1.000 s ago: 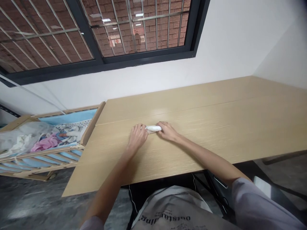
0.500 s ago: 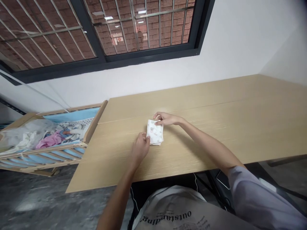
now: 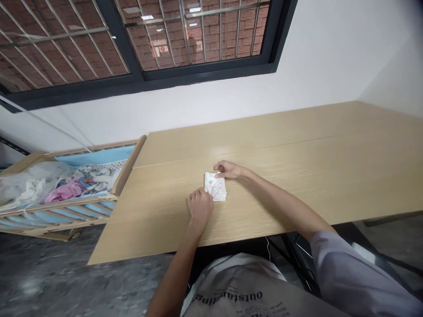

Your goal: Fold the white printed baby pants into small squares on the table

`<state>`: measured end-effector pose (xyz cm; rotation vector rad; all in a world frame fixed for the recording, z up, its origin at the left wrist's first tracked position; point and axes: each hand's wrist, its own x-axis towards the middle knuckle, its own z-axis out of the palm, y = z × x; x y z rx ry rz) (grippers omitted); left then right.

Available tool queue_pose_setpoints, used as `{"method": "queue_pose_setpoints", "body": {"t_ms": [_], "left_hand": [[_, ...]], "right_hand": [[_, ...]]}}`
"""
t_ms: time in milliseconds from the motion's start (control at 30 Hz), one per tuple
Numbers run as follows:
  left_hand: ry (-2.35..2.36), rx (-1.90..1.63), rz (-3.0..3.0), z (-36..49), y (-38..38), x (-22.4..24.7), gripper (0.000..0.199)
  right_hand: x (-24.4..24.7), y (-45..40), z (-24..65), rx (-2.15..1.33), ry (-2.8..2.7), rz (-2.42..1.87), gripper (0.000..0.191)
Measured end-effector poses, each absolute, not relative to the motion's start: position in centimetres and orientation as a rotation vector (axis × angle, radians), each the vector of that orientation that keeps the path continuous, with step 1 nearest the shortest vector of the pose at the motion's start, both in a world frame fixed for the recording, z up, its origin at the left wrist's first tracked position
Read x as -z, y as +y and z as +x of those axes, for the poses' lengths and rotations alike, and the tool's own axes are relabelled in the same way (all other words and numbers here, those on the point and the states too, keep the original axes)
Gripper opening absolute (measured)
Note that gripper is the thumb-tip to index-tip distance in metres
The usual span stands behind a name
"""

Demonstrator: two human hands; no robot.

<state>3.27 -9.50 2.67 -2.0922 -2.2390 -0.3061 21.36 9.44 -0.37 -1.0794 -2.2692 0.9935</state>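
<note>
White wall (image 3: 320, 48) backs pale wooden table (image 3: 330, 176), which stretches well off to my right. Dark-framed window (image 3: 137, 75) with metal bars up above. Slatted wooden crib (image 3: 128, 168) by table's left end, blue-lined, heaped with fabrics (image 3: 66, 192), one pink. My left hand (image 3: 201, 204) bent over near-left corner of folded white cloth (image 3: 217, 186), fingers touching it; can't tell if pinching. My right hand (image 3: 228, 169) at far edge, thumb on cloth, fingers curled; grip unclear too. Cloth lies on table, between both hands.
</note>
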Motion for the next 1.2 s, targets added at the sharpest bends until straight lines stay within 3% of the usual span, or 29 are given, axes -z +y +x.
{"method": "queue_pose_setpoints", "body": {"t_ms": [167, 333, 533, 833, 1200], "left_hand": [[-2.124, 0.415, -2.077, 3.6, -10.8, -3.0, 0.032], [-1.884, 0.569, -2.325, 5.9, -14.1, -1.5, 0.051], [-1.906, 0.481, -2.306, 7.5, -15.4, 0.3, 0.044], [-1.886, 0.514, -2.316, 6.9, -15.1, 0.0, 0.050], [-1.908, 0.521, -2.332, 6.8, -15.1, 0.2, 0.055]], "right_hand": [[-2.0, 7.3, 21.1, -0.808, -2.330, -1.010, 0.048], [-5.3, 1.4, 20.0, -0.542, -2.463, -0.769, 0.046], [-4.2, -3.3, 19.4, -0.655, -2.720, -0.364, 0.055], [-3.2, -0.3, 20.2, -0.796, -2.787, -0.496, 0.056], [-2.7, 3.3, 20.3, -0.727, -2.770, -0.605, 0.058]]}}
